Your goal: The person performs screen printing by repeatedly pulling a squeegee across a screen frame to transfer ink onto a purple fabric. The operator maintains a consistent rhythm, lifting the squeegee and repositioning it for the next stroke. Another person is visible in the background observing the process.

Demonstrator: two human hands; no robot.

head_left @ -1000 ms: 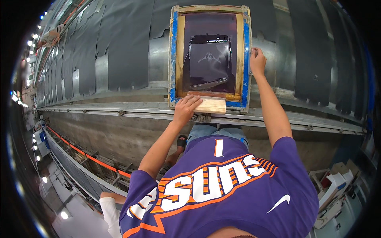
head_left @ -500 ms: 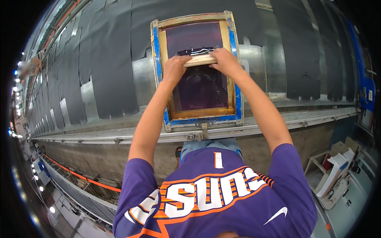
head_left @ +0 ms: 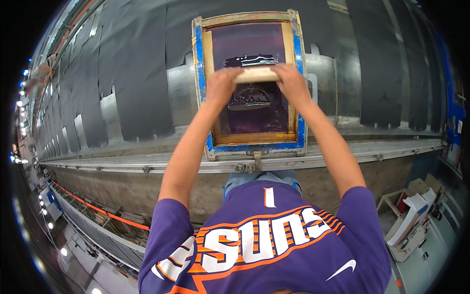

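Both my hands grip the pale wooden handle of a squeegee, held crosswise over a printing screen. My left hand closes round its left end, and my right hand round its right end. Under the handle, the blade is mostly hidden. The screen frame has blue and tan tape along its sides. Glossy dark ink lies in a band beyond the squeegee on the purple mesh. On the near side, an arched design shows in the mesh, with a shiny wet patch below it.
The frame rests on a long metal table lined with black sheets. A metal rail with small clamps runs along its near edge, in front of me. White and beige equipment stands at the lower right, on the floor side.
A shiny wet ink patch now shows on the near side of the squeegee, over the arched design. Both hands keep their hold. The whole view has shifted slightly.
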